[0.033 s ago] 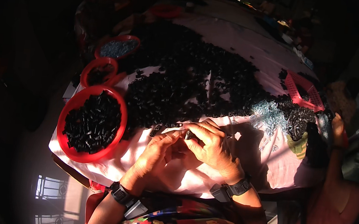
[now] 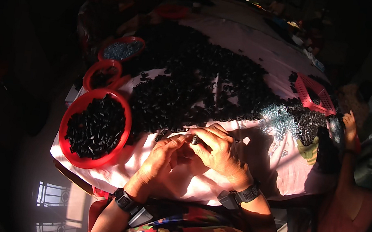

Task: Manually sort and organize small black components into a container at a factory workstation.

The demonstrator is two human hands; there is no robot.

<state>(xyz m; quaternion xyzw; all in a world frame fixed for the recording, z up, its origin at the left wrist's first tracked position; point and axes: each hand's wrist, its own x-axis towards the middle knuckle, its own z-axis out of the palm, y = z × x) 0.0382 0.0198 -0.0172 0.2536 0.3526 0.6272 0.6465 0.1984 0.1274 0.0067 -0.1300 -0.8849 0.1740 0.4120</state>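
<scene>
In front of me, over the near edge of the cloth, my two hands meet fingertip to fingertip. My right hand (image 2: pixel 218 152) pinches a small black part (image 2: pixel 195 140) with a shiny end between thumb and fingers. Closed fingers of my left hand (image 2: pixel 163 154) press up against it from the left; what they grip is hidden. Just beyond my fingers spreads a large pile of small black plastic pieces (image 2: pixel 174 96), some ring-shaped. To the left, a red basin (image 2: pixel 127 130) holds many black tube-like pieces.
Two smaller red bowls (image 2: pixel 91 72) stand behind the basin, the farther one with bluish-grey pieces (image 2: pixel 122 50). Clear small pieces (image 2: pixel 279 120) lie heaped at right, near a pink perforated basket (image 2: pixel 305 95). A co-worker's hand (image 2: pixel 350 125) reaches in at far right.
The co-worker's hand at the far right has lifted slightly, its fingers spread more. My own hands are almost still, with the black part held in the same place.
</scene>
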